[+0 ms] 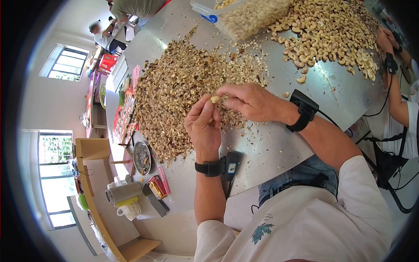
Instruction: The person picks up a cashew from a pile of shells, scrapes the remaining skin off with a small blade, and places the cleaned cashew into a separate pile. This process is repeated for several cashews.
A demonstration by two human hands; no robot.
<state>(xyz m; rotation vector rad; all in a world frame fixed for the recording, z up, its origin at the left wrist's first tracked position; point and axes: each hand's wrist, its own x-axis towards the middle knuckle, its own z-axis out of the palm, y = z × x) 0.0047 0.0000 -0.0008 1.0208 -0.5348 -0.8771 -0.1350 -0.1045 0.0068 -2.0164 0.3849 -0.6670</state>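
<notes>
A pale cashew nut (214,99) is pinched between the thumb and fingers of my left hand (204,124), above the near edge of a large heap of brown and cream nut pieces (174,87). Just to the right, my right hand (251,101) has its thumb and index finger stretched toward the nut, slightly apart, their tips close to it. The other fingers of that hand are curled. Both wrists wear black straps with small devices.
A clear plastic box of cashews (253,22) and a pile of whole cashews (327,35) lie at the back right of the metal table (262,161). A round metal dish (142,157) stands left. A co-worker's hands (386,41) are at far right; others work behind.
</notes>
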